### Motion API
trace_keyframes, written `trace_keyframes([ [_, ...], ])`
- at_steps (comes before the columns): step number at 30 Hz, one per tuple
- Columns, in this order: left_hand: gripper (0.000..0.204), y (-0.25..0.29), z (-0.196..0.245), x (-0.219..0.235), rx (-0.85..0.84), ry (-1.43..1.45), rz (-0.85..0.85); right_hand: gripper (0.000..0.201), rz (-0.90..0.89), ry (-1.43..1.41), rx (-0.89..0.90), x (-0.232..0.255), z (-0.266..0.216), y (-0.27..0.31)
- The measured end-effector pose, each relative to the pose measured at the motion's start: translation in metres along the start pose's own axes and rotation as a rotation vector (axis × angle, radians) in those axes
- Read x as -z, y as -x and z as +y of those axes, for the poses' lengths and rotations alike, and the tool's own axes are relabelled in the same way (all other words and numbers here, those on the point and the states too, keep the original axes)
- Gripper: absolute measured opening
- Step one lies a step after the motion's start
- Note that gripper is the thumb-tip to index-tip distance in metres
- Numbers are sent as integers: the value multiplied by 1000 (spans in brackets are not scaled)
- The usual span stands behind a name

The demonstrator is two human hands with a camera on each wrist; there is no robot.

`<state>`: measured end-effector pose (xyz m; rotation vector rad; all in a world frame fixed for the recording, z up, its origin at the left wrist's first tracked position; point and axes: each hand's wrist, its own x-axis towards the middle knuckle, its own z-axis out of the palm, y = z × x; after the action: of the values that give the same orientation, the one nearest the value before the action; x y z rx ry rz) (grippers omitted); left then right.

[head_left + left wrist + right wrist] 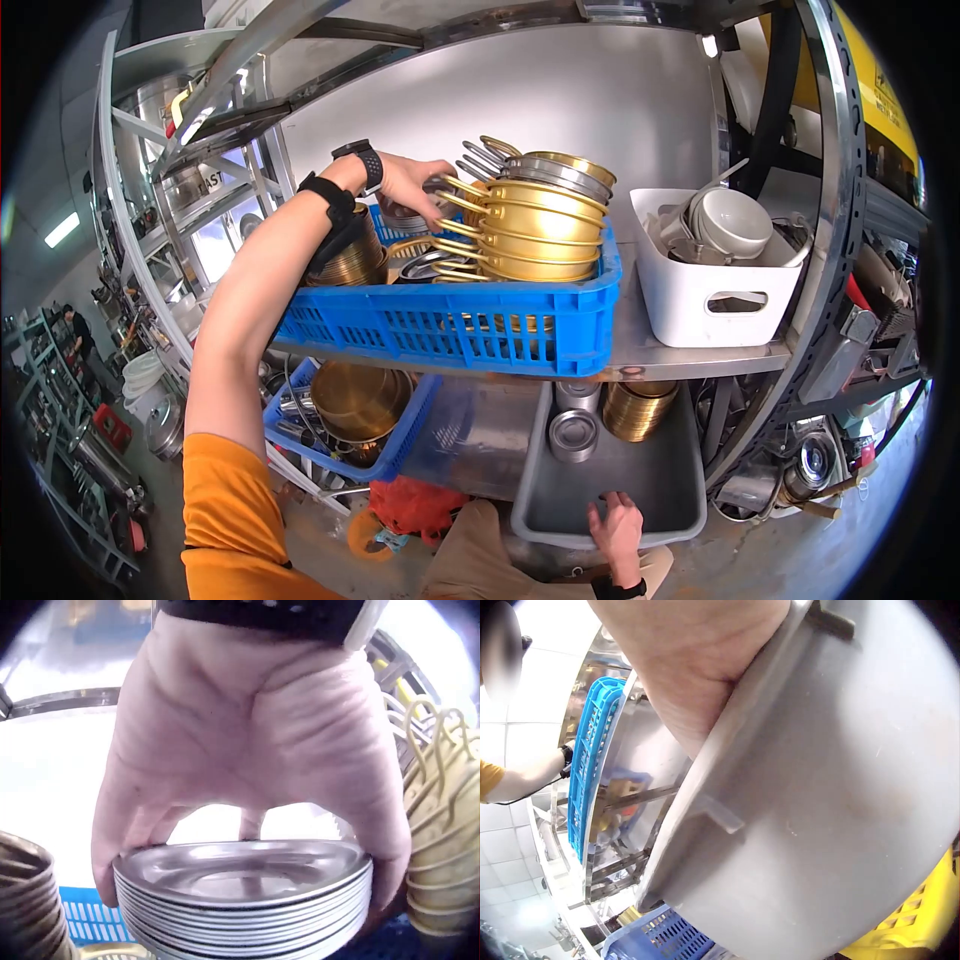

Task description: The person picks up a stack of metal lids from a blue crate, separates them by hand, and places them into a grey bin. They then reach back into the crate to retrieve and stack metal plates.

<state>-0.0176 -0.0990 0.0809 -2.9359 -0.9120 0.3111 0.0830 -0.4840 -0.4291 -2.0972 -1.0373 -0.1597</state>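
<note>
Left hand (408, 185) is pinching round steel dishes (244, 911) beneath its palm; right hand (618, 532), loosely bent, is overhanging the plastic tub (655, 490).

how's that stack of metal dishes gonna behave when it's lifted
Likely stiff and fairly heavy for its size, as the stack of metal dishes is many layers deep. The shiny surfaces look smooth, so layers may slide if it tilts. The left hand grips the upper sides, so lower dishes might slip away.
</note>
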Motion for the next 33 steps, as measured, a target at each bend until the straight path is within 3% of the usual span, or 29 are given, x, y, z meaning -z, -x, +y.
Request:
trace_keyframes([
  [2, 103, 12, -4, 4, -113, -64, 252, 24, -6, 1, -14, -1, 0, 0],
  [4, 102, 34, 2, 1, -110, -57, 330, 24, -6, -2, -8, -1, 1, 0],
  [6, 100, 59, 7, -5, -41, -174, 616, 24, -10, -3, -6, 0, 1, 1],
  [7, 102, 71, 7, -10, -90, -187, 730, 24, -23, -3, -3, 2, 1, 2],
  [10, 101, 117, 5, -19, -150, 163, 757, 25, -38, 7, 2, 2, 2, 3],
  [12, 103, 147, 4, -39, -270, 248, 927, 25, -46, 19, 2, -1, 3, 3],
  [16, 112, 213, 29, -98, -399, 789, 830, 26, -104, 17, -8, -1, 0, -2],
  [18, 119, 226, 26, -139, -582, 834, 715, 25, -113, -143, 45, -4, 5, -7],
  [20, 126, 224, 34, -192, -668, 868, 636, 26, -177, -271, -17, 3, -7, -11],
  [23, 121, 214, 82, -257, -584, 1033, 284, 35, -333, -448, -158, 23, -43, -27],
  [26, 112, 159, 111, -343, -567, 1420, -25, 63, -551, -906, -286, -1, -41, -36],
  [29, 111, 104, 137, -413, -494, 1489, 61, 84, -790, -1123, -423, 0, -66, -53],
  [33, 109, 49, 161, -464, -525, 1534, 198, 96, -905, -1070, -458, -19, -64, -76],
])
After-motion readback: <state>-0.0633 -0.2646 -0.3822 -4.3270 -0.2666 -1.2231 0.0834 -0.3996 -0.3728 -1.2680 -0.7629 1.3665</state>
